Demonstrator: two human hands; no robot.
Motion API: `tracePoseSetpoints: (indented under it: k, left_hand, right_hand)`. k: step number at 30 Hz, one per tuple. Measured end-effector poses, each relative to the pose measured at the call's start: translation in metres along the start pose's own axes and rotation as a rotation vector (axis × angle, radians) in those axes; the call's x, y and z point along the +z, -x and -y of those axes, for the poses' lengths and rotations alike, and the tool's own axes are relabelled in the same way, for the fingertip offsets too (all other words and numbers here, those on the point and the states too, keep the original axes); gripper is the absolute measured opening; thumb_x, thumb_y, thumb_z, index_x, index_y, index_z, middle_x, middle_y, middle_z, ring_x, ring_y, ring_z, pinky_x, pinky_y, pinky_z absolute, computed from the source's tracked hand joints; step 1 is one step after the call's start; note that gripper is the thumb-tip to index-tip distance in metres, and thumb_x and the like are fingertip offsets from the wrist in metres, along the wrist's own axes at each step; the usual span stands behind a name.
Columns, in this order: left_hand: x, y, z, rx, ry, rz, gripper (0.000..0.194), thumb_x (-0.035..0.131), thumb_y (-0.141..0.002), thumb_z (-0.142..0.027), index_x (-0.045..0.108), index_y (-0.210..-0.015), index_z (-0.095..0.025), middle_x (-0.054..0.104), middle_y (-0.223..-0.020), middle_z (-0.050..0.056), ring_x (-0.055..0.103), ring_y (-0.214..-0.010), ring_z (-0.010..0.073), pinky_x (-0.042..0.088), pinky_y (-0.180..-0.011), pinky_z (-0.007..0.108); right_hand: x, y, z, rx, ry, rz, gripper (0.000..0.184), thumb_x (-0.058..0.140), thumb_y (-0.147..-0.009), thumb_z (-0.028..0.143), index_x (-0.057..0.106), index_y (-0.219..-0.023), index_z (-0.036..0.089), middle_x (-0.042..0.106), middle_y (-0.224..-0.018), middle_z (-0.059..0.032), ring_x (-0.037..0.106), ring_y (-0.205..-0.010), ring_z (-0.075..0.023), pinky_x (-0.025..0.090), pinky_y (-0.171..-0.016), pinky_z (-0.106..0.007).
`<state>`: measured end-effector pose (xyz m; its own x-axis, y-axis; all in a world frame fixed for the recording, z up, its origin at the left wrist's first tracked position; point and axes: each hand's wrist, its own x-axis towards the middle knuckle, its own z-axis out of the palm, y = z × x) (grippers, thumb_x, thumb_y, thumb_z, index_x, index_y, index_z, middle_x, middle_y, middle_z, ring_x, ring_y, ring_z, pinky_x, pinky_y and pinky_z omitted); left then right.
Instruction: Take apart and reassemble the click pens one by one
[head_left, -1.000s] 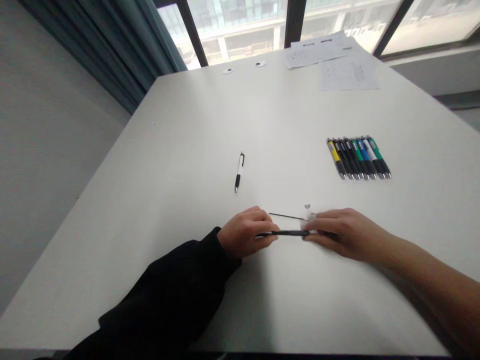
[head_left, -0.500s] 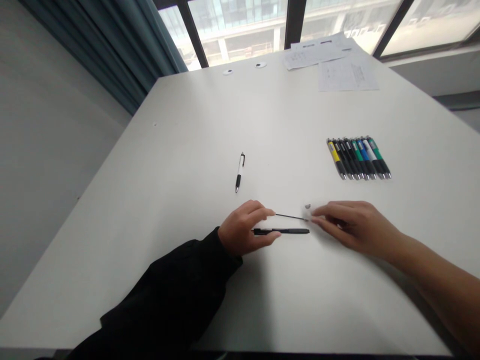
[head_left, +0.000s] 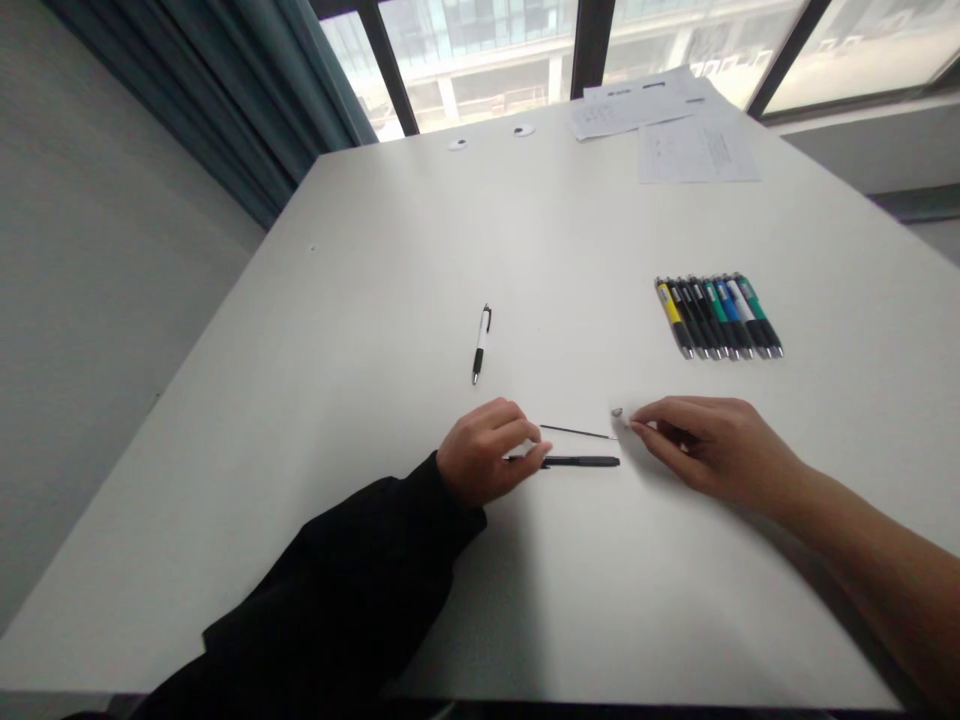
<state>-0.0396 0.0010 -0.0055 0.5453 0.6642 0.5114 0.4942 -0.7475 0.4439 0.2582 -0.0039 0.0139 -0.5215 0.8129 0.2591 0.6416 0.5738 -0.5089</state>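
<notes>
One black pen (head_left: 581, 461) lies partly under the left hand (head_left: 487, 450), fingers close together, grip unclear. Beyond it: one refill (head_left: 577, 432), one white pen (head_left: 482, 335), papers (head_left: 697, 155) with illegible writing. Right of it, the right hand's (head_left: 720, 440) fingertips nearly meet; whether clamped, I cannot tell.

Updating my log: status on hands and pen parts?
Left hand at black barrel, right hand beside silvery piece. Thin refill lying between. White pen beyond, clear of both.

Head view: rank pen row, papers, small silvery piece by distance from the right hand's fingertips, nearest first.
1. Small silvery piece: just left of the right hand, right by its fingertips.
2. Pen row: beyond the hand.
3. Papers: farther back, well past the pens.
</notes>
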Motion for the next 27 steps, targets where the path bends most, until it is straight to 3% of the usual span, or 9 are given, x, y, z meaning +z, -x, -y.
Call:
tracePoseSetpoints:
  k: [5,8,12,15,18,22,25,27]
  left_hand:
    - [-0.021,-0.002,0.025,-0.240,-0.083,-0.152,0.031,0.055,-0.087,-0.014,0.043,-0.059,-0.020,0.038,-0.055,-0.006,0.036,-0.050,0.0096,0.031,-0.051,0.025]
    - [-0.027,-0.001,0.034,-0.316,-0.090,-0.165,0.033,0.055,-0.086,-0.015,0.040,-0.056,-0.020,0.035,-0.054,-0.006,0.033,-0.049,0.0093,0.028,-0.050,0.025]
    - [-0.026,-0.002,0.036,-0.312,-0.088,-0.157,0.032,0.056,-0.086,-0.015,0.043,-0.056,-0.019,0.037,-0.054,-0.006,0.035,-0.050,0.0091,0.028,-0.051,0.025]
    - [-0.024,-0.003,0.030,-0.253,-0.084,-0.135,0.032,0.058,-0.091,-0.019,0.051,-0.059,-0.018,0.044,-0.056,-0.005,0.039,-0.051,0.0093,0.033,-0.053,0.024]
    - [-0.016,-0.002,0.017,-0.064,-0.061,-0.044,0.029,0.065,-0.094,-0.034,0.064,-0.071,-0.017,0.060,-0.067,0.000,0.052,-0.060,0.0118,0.043,-0.060,0.025]
    - [0.002,0.001,-0.003,0.140,-0.075,0.190,0.041,0.070,-0.089,-0.055,0.073,-0.099,-0.015,0.069,-0.086,0.007,0.061,-0.077,0.0189,0.052,-0.072,0.032]
    - [0.008,0.001,-0.009,0.100,-0.096,0.305,0.023,0.067,-0.095,-0.038,0.074,-0.104,-0.017,0.069,-0.091,0.007,0.062,-0.082,0.0191,0.052,-0.078,0.033]
    - [0.004,0.000,-0.010,0.020,0.021,0.257,0.015,0.065,-0.097,-0.029,0.075,-0.100,-0.018,0.069,-0.090,0.007,0.062,-0.083,0.0180,0.051,-0.079,0.033]
  right_hand:
    - [-0.009,-0.003,-0.011,0.180,-0.005,-0.072,0.017,0.059,-0.088,0.026,0.062,-0.072,0.020,0.057,-0.055,0.0024,0.051,-0.047,-0.0115,0.039,-0.049,-0.025]
    - [-0.011,-0.007,-0.020,0.311,0.047,-0.122,0.018,0.058,-0.084,0.027,0.059,-0.067,0.021,0.056,-0.053,0.0022,0.049,-0.047,-0.0125,0.038,-0.050,-0.027]
    - [-0.009,-0.009,-0.027,0.401,0.092,-0.133,0.020,0.060,-0.082,0.031,0.060,-0.064,0.021,0.058,-0.052,0.0017,0.050,-0.046,-0.0130,0.038,-0.051,-0.028]
    - [-0.005,-0.007,-0.024,0.304,0.066,-0.105,0.020,0.062,-0.087,0.032,0.065,-0.071,0.020,0.061,-0.056,0.0013,0.052,-0.047,-0.0124,0.039,-0.051,-0.027]
    - [0.000,-0.005,-0.015,0.083,-0.014,-0.007,0.020,0.061,-0.095,0.033,0.073,-0.087,0.019,0.065,-0.061,0.0001,0.055,-0.050,-0.0123,0.043,-0.053,-0.026]
    - [0.009,-0.003,-0.002,-0.096,-0.051,0.084,0.020,0.059,-0.099,0.028,0.077,-0.102,0.020,0.075,-0.076,-0.0042,0.065,-0.060,-0.0144,0.048,-0.059,-0.026]
    - [0.015,-0.004,0.000,-0.146,0.013,0.089,0.020,0.058,-0.099,0.026,0.078,-0.101,0.021,0.073,-0.072,-0.0030,0.064,-0.058,-0.0141,0.045,-0.056,-0.026]
    - [0.017,-0.004,0.000,-0.172,0.060,0.086,0.021,0.057,-0.100,0.026,0.077,-0.100,0.021,0.072,-0.071,-0.0024,0.064,-0.057,-0.0139,0.044,-0.055,-0.026]
